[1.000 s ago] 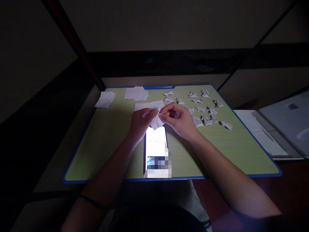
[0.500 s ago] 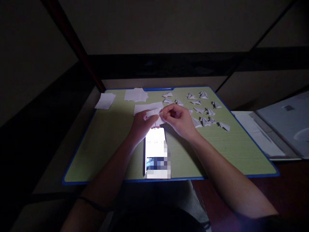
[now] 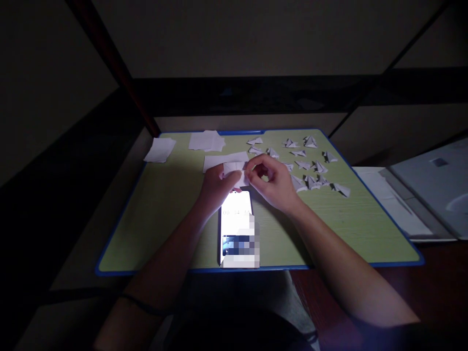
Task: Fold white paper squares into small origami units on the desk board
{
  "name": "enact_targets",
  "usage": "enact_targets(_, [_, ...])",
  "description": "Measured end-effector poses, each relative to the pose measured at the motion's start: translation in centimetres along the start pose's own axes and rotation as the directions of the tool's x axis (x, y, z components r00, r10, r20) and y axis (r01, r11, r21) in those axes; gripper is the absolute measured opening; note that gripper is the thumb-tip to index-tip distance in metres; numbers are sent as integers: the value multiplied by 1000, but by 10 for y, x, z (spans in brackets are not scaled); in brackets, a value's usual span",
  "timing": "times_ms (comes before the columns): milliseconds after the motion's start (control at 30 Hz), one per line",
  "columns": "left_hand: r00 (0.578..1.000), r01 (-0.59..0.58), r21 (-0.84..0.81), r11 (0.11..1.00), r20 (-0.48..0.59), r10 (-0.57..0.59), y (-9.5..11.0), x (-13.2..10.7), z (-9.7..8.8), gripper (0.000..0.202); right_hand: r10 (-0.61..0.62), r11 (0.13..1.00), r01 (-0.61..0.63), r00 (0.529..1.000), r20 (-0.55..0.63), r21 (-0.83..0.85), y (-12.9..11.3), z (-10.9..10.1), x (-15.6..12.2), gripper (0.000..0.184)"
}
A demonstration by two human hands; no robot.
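Note:
A small white piece of folded paper [image 3: 234, 168] is held up over the middle of the table, just beyond the phone. My left hand [image 3: 215, 189] is closed on its left side, thumb across the front and fingers behind. At the right edge of the paper, my right hand [image 3: 272, 181] pinches with thumb and forefinger. Creases show on the paper's face; its back is hidden. Below it lies a lit phone [image 3: 237, 222] with a timer on its screen. A flat white sheet [image 3: 223, 161] lies on the table behind my left hand.
The green table [image 3: 161, 224] has a blue rim. Small folded paper pieces [image 3: 310, 142] are scattered at its right back. Two stacks of paper lie at the back left, one outer stack [image 3: 160, 149] and one inner stack [image 3: 206, 141]. A pale lidded object [image 3: 435, 180] stands beyond the right edge.
The paper's upper part now sits level, with its top edge straighter than before. My right hand's fingers have shifted slightly at its right edge. The view has moved a little.

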State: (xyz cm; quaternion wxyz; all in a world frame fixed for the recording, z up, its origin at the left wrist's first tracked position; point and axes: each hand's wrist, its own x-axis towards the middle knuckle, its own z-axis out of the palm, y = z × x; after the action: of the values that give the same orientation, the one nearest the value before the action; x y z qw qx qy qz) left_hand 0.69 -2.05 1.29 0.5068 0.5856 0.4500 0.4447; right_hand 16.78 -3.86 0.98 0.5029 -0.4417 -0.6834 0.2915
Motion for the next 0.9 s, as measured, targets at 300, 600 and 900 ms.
enact_targets(300, [999,-24,58,998,-34,26,3,-3,2,8,39,996,-39,999,0,84,0,2,0,3])
enact_targets(600, [999,-43,48,998,34,41,-4,-2,2,13,74,969,-85,996,53,232,2,1,3,7])
enact_targets(900, [997,-35,-46,998,60,38,-7,0,-2,20,43,976,-54,997,56,213,3,-6,6,6])
